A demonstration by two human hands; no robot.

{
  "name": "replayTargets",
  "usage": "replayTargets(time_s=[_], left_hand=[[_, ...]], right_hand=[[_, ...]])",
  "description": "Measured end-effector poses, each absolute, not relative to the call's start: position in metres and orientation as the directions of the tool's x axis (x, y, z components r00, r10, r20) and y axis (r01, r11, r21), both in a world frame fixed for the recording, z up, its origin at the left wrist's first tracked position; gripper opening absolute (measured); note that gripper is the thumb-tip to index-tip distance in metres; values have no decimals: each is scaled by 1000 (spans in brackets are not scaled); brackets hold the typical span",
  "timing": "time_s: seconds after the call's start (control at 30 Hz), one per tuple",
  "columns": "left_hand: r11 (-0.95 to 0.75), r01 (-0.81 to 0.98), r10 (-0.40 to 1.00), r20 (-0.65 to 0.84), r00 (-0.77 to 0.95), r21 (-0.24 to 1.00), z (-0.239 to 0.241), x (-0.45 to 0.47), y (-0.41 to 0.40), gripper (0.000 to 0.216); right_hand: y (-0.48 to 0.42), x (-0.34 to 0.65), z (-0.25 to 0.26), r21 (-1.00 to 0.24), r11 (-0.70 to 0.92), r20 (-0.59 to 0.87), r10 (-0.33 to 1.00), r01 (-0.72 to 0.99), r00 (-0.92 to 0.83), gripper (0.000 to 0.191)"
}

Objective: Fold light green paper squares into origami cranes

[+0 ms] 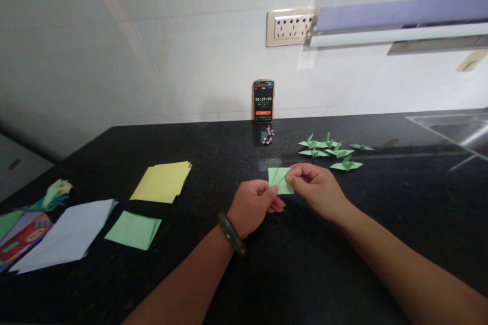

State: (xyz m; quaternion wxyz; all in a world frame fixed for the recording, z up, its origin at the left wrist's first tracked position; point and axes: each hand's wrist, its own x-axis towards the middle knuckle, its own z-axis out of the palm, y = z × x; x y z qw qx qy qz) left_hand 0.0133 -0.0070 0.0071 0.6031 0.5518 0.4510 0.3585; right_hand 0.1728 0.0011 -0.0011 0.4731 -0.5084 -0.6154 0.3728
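Observation:
Between my two hands is a small square of folded green paper [279,174], raised a little over the dark countertop, with crease lines showing on its face. My left hand [256,203] pinches its lower left edge between thumb and fingers. At its right edge, my right hand [317,184] pinches the paper too. Beyond the right hand sit several folded green paper cranes [346,163]. Nearer my left arm lies another piece of green paper [133,230], folded over.
A stack of yellow paper [162,183] and a stack of white paper [72,233] lie at left, beside colourful packaging [26,238]. A phone [263,101] showing a timer leans on the wall, with a beaded strap [268,135] before it. A metal-edged fixture [457,129] is at far right.

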Motion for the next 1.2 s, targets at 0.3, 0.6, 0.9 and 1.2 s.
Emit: replayTargets(time_s=[0.3,0.6,0.9,1.2], left_hand=[[118,84,939,-139,314,989,8,13,-7,21],[74,92,936,-101,337,993,10,12,-8,20],[177,14,917,-170,360,984,8,13,-8,28],[206,-18,920,-187,345,978,4,13,-6,35]], right_hand=[[-2,167,8,-996,89,89,996,25,-1,26],[-5,167,6,-997,-81,-81,976,11,-203,25],[-4,166,1,-993,-96,-87,988,-68,-129,24],[-4,165,6,-994,-77,-70,994,-77,-86,21]])
